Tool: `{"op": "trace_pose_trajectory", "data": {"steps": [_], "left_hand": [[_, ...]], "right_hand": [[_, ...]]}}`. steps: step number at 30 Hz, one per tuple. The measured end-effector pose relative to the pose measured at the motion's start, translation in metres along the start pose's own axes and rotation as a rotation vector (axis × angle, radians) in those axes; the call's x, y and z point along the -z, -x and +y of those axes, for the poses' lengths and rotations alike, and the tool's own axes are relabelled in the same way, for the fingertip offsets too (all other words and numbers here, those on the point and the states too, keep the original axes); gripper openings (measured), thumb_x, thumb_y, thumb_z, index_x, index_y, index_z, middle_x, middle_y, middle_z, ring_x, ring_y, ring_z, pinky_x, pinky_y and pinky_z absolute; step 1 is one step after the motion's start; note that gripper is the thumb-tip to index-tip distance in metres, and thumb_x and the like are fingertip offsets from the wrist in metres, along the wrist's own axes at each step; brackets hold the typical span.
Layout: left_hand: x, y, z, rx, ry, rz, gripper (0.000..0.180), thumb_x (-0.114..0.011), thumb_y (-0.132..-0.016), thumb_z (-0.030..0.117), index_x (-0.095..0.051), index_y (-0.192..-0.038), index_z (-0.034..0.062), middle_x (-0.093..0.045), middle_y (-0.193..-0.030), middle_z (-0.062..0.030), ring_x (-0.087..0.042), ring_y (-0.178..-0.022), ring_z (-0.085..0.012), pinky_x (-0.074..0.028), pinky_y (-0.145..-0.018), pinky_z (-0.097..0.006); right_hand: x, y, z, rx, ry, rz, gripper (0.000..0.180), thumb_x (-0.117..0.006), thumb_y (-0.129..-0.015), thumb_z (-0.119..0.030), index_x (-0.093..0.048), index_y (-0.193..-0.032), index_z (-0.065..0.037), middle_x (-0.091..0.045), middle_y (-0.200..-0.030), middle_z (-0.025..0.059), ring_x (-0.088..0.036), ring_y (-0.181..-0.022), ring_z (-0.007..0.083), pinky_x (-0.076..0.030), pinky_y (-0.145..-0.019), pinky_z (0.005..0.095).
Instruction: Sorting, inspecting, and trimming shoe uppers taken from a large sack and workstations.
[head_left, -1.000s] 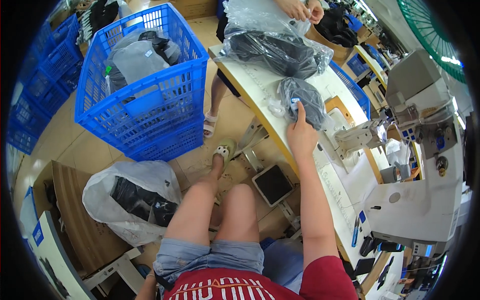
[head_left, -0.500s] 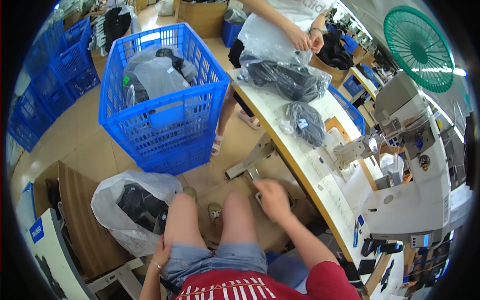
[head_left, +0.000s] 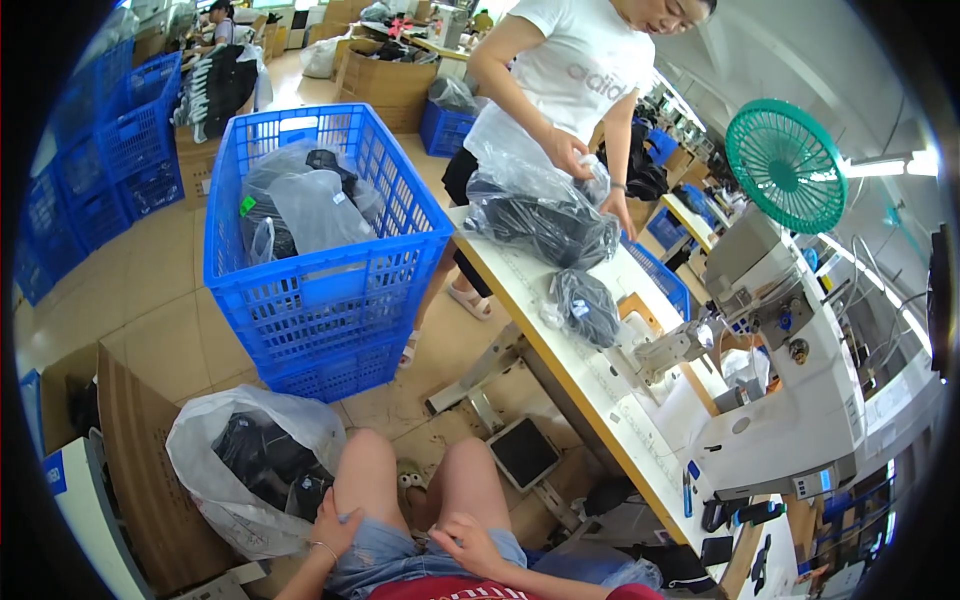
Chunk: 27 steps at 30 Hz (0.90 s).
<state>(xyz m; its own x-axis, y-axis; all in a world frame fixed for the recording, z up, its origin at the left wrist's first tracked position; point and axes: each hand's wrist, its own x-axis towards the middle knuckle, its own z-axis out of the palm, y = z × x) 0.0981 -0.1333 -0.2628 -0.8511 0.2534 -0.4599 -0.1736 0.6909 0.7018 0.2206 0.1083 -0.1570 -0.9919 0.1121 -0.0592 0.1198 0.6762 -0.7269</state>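
My left hand (head_left: pixel 335 527) rests on my left thigh at the hem of the denim shorts, open and with nothing in it. Over my lap is my right hand (head_left: pixel 470 546), its fingers loosely bent and apart, holding nothing I can see. Beside my left knee stands a white woven sack (head_left: pixel 190 440), its mouth wide, with black items in clear plastic (head_left: pixel 258 450) inside. On the sewing table (head_left: pixel 545 325) to my right lie a large plastic-wrapped black bundle (head_left: pixel 545 228) and a smaller bagged black item (head_left: pixel 585 305).
A co-worker (head_left: pixel 580 80) stands across the table, hands at the large bundle. Stacked blue crates (head_left: pixel 330 290) hold bagged goods ahead. A sewing machine (head_left: pixel 780 400) and green fan (head_left: pixel 787 165) stand right, a pedal (head_left: pixel 523 453) below. A cardboard box (head_left: pixel 150 460) is at left.
My right hand has come back from beside the table edge to my lap. My left hand has shifted slightly on the thigh. The view has tilted up, and the co-worker's hands have moved apart.
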Motion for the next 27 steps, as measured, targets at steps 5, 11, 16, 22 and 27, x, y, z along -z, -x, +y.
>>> {"op": "trace_pose_trajectory", "data": {"steps": [5, 11, 16, 22, 27], "left_hand": [[0.000, 0.005, -0.003, -0.052, -0.019, 0.014, 0.093, -0.064, -0.079, 0.054, -0.025, -0.147, 0.0041, -0.041, -0.137, -0.0296, -0.045, -0.124, -0.0440, -0.039, -0.103, -0.045], [0.008, 0.014, -0.003, 0.022, 0.015, 0.067, 0.090, -0.065, -0.080, 0.053, -0.027, -0.146, 0.0061, -0.043, -0.137, -0.0278, -0.046, -0.123, -0.0437, -0.040, -0.101, -0.046], [0.011, 0.014, -0.013, 0.013, 0.037, 0.090, 0.088, -0.065, -0.080, 0.052, -0.027, -0.146, 0.0080, -0.043, -0.137, -0.0270, -0.046, -0.123, -0.0432, -0.040, -0.101, -0.046], [0.011, 0.009, -0.003, -0.069, 0.038, 0.064, 0.087, -0.065, -0.081, 0.050, -0.028, -0.146, 0.0075, -0.044, -0.136, -0.0271, -0.048, -0.122, -0.0426, -0.040, -0.101, -0.045], [0.016, 0.018, -0.007, -0.025, 0.069, 0.052, 0.086, -0.065, -0.081, 0.050, -0.029, -0.146, 0.0066, -0.044, -0.136, -0.0272, -0.048, -0.122, -0.0422, -0.040, -0.101, -0.044]], "right_hand": [[0.088, -0.063, -0.124, 0.360, -0.568, -0.078, 0.023, -0.055, -0.094, -0.019, -0.059, -0.078, -0.002, -0.060, -0.071, 0.0064, -0.055, -0.060, 0.0285, -0.043, -0.057, 0.0382], [0.179, -0.078, -0.227, 0.921, -1.285, -0.359, 0.024, -0.056, -0.091, -0.015, -0.061, -0.070, -0.006, -0.054, -0.058, 0.0078, -0.049, -0.047, 0.0224, -0.037, -0.044, 0.0348], [0.160, -0.107, -0.279, 1.617, -1.351, -0.246, 0.054, -0.036, -0.102, -0.045, -0.074, -0.100, -0.007, -0.038, -0.050, -0.0029, -0.036, -0.036, 0.0072, -0.023, -0.034, 0.0248], [0.170, -0.070, -0.271, 1.017, -1.256, -0.495, 0.056, -0.035, -0.103, -0.042, -0.073, -0.097, -0.001, -0.038, -0.051, -0.0033, -0.035, -0.036, 0.0068, -0.023, -0.034, 0.0227], [0.145, -0.079, -0.265, 1.032, -1.359, -0.454, 0.055, -0.037, -0.102, -0.042, -0.073, -0.099, -0.001, -0.038, -0.051, -0.0030, -0.035, -0.036, 0.0073, -0.022, -0.034, 0.0231]]}}
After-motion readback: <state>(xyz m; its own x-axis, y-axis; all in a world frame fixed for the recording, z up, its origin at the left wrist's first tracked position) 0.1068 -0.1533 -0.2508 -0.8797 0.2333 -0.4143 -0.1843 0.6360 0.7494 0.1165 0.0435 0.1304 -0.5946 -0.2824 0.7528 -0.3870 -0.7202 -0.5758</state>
